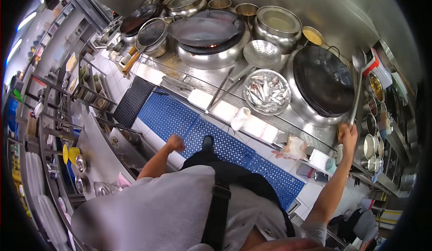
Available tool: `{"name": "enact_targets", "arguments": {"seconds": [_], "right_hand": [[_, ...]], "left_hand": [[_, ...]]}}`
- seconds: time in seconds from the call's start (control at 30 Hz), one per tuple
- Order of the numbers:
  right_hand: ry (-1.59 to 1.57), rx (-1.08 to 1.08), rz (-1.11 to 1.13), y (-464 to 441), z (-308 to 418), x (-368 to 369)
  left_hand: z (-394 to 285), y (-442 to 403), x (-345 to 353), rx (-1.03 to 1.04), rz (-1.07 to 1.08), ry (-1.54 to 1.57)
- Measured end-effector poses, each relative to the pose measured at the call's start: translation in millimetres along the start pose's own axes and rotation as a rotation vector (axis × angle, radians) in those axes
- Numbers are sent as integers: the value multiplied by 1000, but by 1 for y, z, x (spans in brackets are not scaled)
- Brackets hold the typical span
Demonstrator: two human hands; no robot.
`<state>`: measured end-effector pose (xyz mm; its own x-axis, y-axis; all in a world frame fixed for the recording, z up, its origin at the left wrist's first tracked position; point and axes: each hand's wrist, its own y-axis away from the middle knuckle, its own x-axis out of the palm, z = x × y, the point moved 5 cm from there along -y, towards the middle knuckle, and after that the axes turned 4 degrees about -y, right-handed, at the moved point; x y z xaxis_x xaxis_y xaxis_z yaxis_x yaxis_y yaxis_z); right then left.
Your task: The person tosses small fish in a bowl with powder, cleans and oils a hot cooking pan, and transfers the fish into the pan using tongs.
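My right hand [348, 135] is closed around the lower end of a long metal ladle [357, 87]. The ladle's bowl points toward the back wall, beside a dark wok [324, 80] on the right burner. Some tan bristle-like material shows at the hand's left side; I cannot tell whether it is gripped too. My left hand [176, 143] hangs over the blue floor mat with its fingers curled in, and nothing shows in it. On the counter, a metal bowl of small silvery fish [267, 91] sits left of the right wok. Behind it lies a perforated skimmer [262, 54].
Flames show under the middle wok [202, 29]. A lidded steel pot [278, 26] and a bowl of yellowish contents [312, 35] stand behind. White cloths [240, 118] line the counter's front edge. Stacked pans [369, 145] hang at right. Another person [364, 226] is at lower right.
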<state>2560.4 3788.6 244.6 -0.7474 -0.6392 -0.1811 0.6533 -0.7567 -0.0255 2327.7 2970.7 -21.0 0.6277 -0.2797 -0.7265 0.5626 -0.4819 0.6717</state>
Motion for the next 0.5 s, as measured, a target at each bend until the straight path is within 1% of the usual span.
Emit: {"name": "enact_targets", "arguments": {"seconds": [0.03, 0.07, 0.1, 0.13, 0.17, 0.23, 0.3, 0.37, 0.43, 0.5], "right_hand": [[2, 7, 18, -4, 30, 35], [-118, 13, 21, -14, 46, 64], [-114, -64, -3, -21, 74, 96], [-102, -32, 7, -26, 99, 127], [-100, 2, 12, -28, 130, 162], [-104, -56, 57, -66, 152, 222], [-27, -126, 15, -110, 177, 275], [30, -207, 23, -161, 197, 319], [133, -251, -68, -210, 214, 353], [366, -378, -145, -265, 228, 374]], "left_hand": [[45, 26, 42, -83, 40, 332], [74, 43, 71, -85, 109, 340], [92, 55, 92, -88, 185, 322], [108, 65, 104, -128, 252, 386], [123, 72, 113, -203, 308, 498], [138, 83, 129, -466, 381, 887], [146, 82, 133, -661, 360, 1211], [150, 72, 127, -766, 295, 1436], [155, 53, 111, -778, 192, 1570], [160, 33, 83, -708, 60, 1640]]}}
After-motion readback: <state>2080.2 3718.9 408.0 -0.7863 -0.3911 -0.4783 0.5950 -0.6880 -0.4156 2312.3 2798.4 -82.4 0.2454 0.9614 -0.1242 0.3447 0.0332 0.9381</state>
